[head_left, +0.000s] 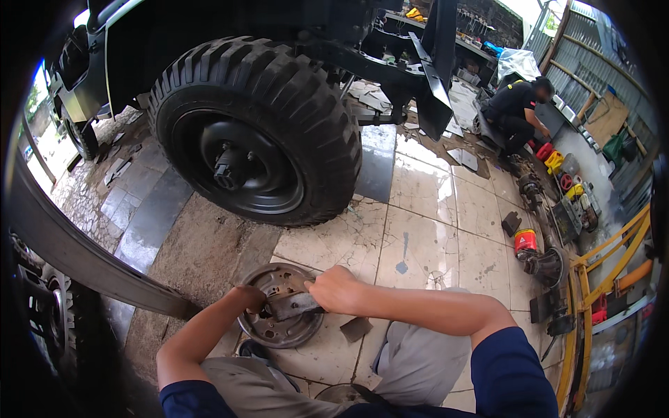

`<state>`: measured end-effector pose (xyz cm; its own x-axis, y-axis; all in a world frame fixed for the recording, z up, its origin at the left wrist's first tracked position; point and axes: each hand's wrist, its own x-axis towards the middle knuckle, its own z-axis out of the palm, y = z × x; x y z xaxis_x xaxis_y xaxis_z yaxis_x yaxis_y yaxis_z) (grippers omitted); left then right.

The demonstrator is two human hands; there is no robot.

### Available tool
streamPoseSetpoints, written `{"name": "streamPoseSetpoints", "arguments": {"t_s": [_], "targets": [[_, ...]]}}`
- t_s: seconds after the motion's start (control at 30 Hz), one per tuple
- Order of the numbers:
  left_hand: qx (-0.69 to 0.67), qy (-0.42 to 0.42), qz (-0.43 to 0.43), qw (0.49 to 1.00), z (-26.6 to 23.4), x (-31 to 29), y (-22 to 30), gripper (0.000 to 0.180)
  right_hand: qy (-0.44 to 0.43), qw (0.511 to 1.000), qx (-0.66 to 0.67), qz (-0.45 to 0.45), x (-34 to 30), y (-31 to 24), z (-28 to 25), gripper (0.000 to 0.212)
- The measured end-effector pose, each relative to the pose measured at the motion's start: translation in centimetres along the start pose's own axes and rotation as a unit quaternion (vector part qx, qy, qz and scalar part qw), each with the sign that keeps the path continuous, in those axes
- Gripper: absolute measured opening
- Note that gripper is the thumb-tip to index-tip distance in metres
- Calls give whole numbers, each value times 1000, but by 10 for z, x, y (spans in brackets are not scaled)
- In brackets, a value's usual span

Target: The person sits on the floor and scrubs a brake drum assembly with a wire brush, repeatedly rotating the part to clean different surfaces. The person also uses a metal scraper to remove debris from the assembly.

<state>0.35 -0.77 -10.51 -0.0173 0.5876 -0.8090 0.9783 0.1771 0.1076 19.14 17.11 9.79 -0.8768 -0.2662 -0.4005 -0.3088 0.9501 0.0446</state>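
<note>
A round, rusty metal plate with holes, which looks like a brake backing plate (282, 339), lies on the floor between my legs. Over it, a curved, worn metal piece like a brake shoe (293, 305) is held between both hands. My right hand (333, 289) is closed on its right end, thumb side toward the far rim. At the left end my left hand (252, 298) is curled against the piece, its fingertips partly hidden. A small brown square resembling sandpaper (356, 329) lies on the tiles to the right of the plate.
A large black vehicle wheel (258, 132) stands ahead. A dark metal beam (97, 258) slants along the left. At right are a red can (525, 241), a long axle (535, 202) and a yellow frame (578, 306). Another person (516, 111) crouches at the far right by the wall.
</note>
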Motion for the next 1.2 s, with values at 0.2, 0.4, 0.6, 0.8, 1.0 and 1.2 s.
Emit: {"name": "streamPoseSetpoints", "arguments": {"t_s": [0.2,0.4,0.6,0.8,1.0,1.2], "targets": [[-44,29,-6,999,-17,-26,4,30,-39,998,-36,18,-6,-17,-9,33],[-14,28,-15,999,-24,-20,4,30,6,1000,-13,14,16,-4,14,33],[-26,45,-23,998,-25,-32,6,30,-39,999,4,25,-5,-16,-13,32],[-3,29,-30,999,-26,-19,6,28,-62,998,-5,30,-2,-10,-12,32],[-44,60,-36,997,-26,-32,9,32,-38,998,38,27,0,5,-10,32],[-4,10,-39,999,-25,-31,3,50,-60,997,32,41,-11,-13,-23,22]]}}
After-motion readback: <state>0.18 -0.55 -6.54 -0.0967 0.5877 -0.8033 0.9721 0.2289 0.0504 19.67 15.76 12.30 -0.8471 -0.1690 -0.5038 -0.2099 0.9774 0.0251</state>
